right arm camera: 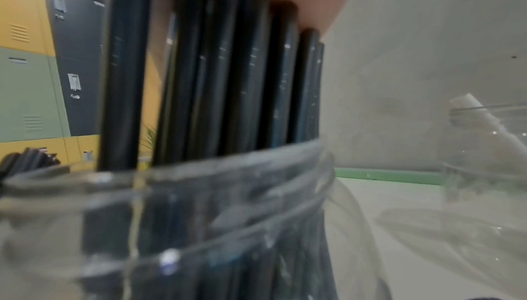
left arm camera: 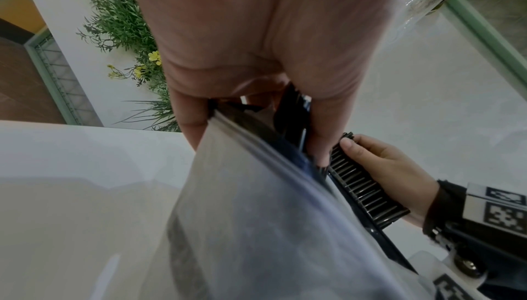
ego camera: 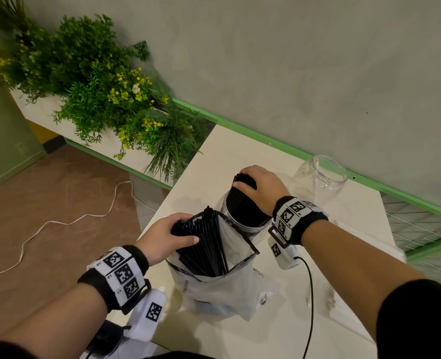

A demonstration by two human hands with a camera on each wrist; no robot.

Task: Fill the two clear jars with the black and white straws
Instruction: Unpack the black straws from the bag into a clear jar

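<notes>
Black straws (ego camera: pixel 242 203) fill one jar (ego camera: pixel 245 224), right hand (ego camera: pixel 260 189) gripping their tops; left hand (ego camera: pixel 167 237) apparently grips bagged straws (ego camera: pixel 203 244).

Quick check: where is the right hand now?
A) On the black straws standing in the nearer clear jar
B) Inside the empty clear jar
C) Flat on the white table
A: the right hand rests on the black straws standing in the nearer clear jar.

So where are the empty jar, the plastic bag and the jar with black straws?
empty jar (ego camera: pixel 320 177), head view, on its clear upper wall.
plastic bag (ego camera: pixel 236 244), head view, on its clear inner side.
jar with black straws (ego camera: pixel 250 225), head view, on its near rim.
</notes>
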